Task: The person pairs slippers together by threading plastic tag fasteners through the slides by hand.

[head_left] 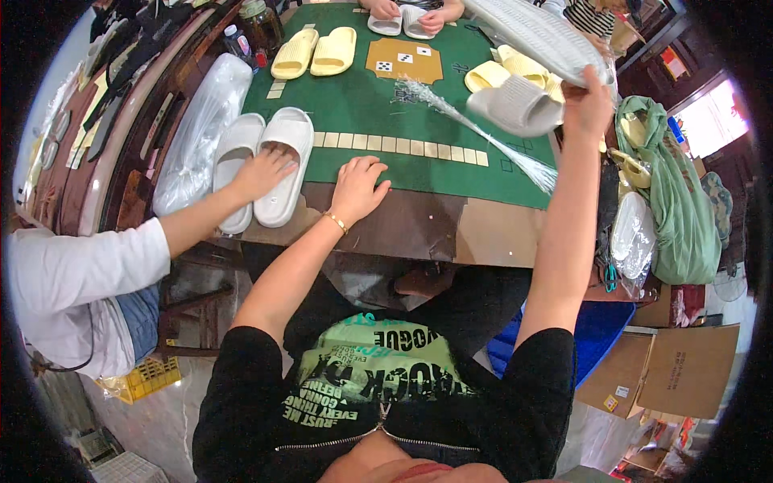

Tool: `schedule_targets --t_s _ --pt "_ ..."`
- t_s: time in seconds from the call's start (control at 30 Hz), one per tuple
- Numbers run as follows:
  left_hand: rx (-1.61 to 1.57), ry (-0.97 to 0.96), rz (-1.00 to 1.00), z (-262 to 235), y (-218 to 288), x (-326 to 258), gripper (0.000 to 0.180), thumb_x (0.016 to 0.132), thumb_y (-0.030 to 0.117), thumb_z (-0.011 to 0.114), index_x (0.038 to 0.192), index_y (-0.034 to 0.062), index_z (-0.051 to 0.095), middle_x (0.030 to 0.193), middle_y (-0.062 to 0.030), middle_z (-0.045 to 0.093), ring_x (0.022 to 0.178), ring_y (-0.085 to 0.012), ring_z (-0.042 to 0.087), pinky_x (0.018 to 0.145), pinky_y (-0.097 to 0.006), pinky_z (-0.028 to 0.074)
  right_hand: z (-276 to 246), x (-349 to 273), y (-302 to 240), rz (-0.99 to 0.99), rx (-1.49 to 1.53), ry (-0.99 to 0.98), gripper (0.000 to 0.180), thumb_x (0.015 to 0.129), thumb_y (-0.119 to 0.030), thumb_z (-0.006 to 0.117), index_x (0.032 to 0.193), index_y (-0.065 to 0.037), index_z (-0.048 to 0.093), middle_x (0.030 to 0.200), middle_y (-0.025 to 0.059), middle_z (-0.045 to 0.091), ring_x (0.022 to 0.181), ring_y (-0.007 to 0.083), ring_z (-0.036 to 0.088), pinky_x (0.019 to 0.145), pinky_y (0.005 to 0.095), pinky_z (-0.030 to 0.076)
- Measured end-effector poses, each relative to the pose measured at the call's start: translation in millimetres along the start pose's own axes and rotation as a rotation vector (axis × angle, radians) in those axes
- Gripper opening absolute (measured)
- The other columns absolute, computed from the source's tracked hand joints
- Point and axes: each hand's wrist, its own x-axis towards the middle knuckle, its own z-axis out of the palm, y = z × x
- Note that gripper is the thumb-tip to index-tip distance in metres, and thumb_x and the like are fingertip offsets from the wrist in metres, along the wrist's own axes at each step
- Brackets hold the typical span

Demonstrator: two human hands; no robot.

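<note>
My right hand is raised at the table's right side. Its fingers grip a pale grey slide slipper, tilted with its ribbed surface showing. A second grey slipper hangs right beside that hand; whether my fingers hold it too, I cannot tell. My left hand rests on the table's near edge, holding nothing, its fingers loosely apart. To its left, a co-worker's hand reaches into one of two grey slippers. Yellow slippers lie behind the grey one at my right hand.
A tuft of white plastic strands crosses the green tabletop. Two yellow slippers stand farther back. Across the table, another person's hands touch grey slippers. Clear plastic bags lie left; a green sack stands right.
</note>
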Motion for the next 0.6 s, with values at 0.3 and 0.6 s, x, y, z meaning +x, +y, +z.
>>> schedule_targets --t_s 0.3,0.6 --pt "-0.508 0.182 -0.26 5 -17 6 0.025 0.084 0.014 0.057 0.105 0.0012 0.057 0.098 -0.0129 0.06 0.089 -0.0265 0.059 0.08 -0.035 0.046 17 -59 -11 0.439 -0.373 -0.277 0.026 0.079 -0.021 0.065 0.095 -0.001 0.062 0.085 0.0037 0.064 0.073 0.0151 0.06 0.07 0.0273 0.047" --pt "-0.856 0.231 -0.339 4 -20 3 0.035 0.093 0.023 0.048 0.118 -0.0007 0.05 0.109 -0.0119 0.059 0.095 -0.0186 0.058 0.085 -0.029 0.044 -9 -111 42 0.709 -0.377 -0.53 0.039 0.09 -0.031 0.055 0.115 -0.001 0.055 0.102 0.003 0.061 0.09 0.0127 0.058 0.08 0.029 0.046"
